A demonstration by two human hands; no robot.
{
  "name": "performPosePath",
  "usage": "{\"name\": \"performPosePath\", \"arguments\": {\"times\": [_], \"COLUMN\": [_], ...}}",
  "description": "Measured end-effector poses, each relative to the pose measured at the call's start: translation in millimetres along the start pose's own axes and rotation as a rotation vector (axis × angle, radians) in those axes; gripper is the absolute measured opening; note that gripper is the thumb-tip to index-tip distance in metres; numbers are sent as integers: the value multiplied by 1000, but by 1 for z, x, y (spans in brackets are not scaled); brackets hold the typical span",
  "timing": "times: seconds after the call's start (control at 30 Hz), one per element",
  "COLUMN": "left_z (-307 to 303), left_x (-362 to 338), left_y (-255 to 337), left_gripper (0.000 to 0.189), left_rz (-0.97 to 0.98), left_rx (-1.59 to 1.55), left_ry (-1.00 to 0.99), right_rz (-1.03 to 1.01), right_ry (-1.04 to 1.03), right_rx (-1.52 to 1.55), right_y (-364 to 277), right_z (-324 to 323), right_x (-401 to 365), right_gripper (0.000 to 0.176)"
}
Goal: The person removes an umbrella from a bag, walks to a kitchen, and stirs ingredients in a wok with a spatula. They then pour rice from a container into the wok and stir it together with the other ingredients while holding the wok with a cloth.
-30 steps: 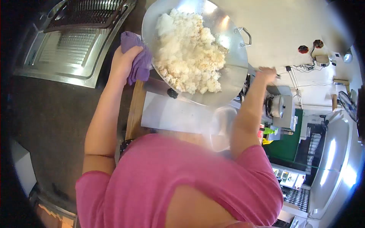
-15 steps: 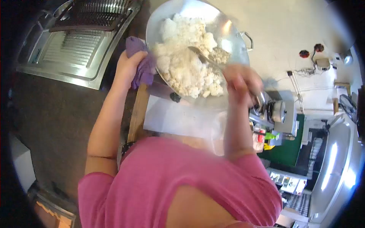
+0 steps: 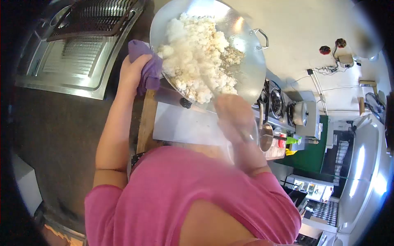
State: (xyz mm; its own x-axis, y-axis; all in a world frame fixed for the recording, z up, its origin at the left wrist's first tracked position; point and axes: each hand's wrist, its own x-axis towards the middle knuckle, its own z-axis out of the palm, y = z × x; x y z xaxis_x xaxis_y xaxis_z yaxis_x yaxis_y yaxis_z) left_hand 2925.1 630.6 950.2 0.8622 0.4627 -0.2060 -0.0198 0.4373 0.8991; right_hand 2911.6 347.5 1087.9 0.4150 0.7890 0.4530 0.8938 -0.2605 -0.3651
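A big metal wok (image 3: 250, 61) holds a heap of white rice (image 3: 197, 45), with a browner minced-looking patch (image 3: 232, 56) on its right side. My left hand (image 3: 132, 73) is closed on a folded purple cloth (image 3: 148, 67) against the wok's left rim; any handle beneath the cloth is hidden. My right hand (image 3: 234, 112), smeared by motion, grips a long metal spoon (image 3: 210, 85) at the wok's near edge. The spoon's head is in the rice and blurred.
A steel sink drainer (image 3: 65, 78) with a dark rack (image 3: 90, 20) lies left. Below the wok is a white sheet (image 3: 184, 125) on a wooden edge (image 3: 145, 123). A stove (image 3: 276, 102), a saucepan (image 3: 266, 137) and a pot (image 3: 301, 113) stand right.
My right hand has swung left and toward my body with the spoon, whose head has moved lower in the rice. My left hand keeps the cloth at the rim. The view has shifted slightly.
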Motion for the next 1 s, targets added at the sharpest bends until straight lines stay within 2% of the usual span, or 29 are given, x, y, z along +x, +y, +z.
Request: {"name": "performPosePath", "arguments": {"times": [0.03, 0.1, 0.17, 0.23, 0.3, 0.37, 0.43, 0.5, 0.57, 0.63, 0.67, 0.7, 0.77, 0.83, 0.9, 0.93, 1.0], "left_z": [0, -3, -1, 3, 7, 13, 11, 8, 10, 12, 11, 11, 10, 9, 9, 8, 7], "left_x": [1, -1, -4, -8, -7, -13, -18, -19, -23, -21, -17, -14, -11, -11, -9, -6, -2], "left_y": [0, 1, 5, 3, 4, 9, 7, -2, -5, -9, -13, -15, -15, -16, -14, -11, -12], "left_gripper": [33, 34, 34, 33, 34, 37, 40, 48, 50, 52, 51, 49, 47, 45, 40, 40, 35], "left_rz": [-1, -28, -17, -8, 0, -6, -27, 58, 97, 139, 179, 218, 191, 162, 153, 161, 146], "left_rx": [1, -52, -57, -64, -85, -115, -128, -61, -38, -13, 22, 58, 56, 60, -22, -20, 9], "left_ry": [-6, -69, -54, -45, 17, 43, 78, 159, 175, 179, 186, 193, 181, 177, 114, 113, 114], "right_rz": [136, 155, -46, -246, 29, 153, 142, 152, -106, -420, -478, -403, -424, -473, -507, -591, -647], "right_ry": [46, 372, 313, 248, -67, -99, 24, 366, 438, 115, -101, -20, 15, -99, -44, 79, -159], "right_rx": [-153, 126, 481, 756, -36, -158, 132, -42, 286, 743, 783, 734, 580, 376, 279, 277, 182], "right_y": [3, -5, -15, -15, -22, -7, -3, -37, -46, -52, -58, -60, -51, -20, 11, 27, 56], "right_z": [7, -7, -39, -34, 0, 8, 0, -34, -61, -74, -79, -62, -14, 21, 59, 77, 90], "right_x": [-3, -8, -17, -33, -36, -32, -21, -12, -26, -27, -19, -25, -29, -17, -1, 10, 26], "right_gripper": [12, 5, 12, 19, 16, 17, 18, 24, 27, 29, 36, 38, 38, 33, 28, 26, 25]}}
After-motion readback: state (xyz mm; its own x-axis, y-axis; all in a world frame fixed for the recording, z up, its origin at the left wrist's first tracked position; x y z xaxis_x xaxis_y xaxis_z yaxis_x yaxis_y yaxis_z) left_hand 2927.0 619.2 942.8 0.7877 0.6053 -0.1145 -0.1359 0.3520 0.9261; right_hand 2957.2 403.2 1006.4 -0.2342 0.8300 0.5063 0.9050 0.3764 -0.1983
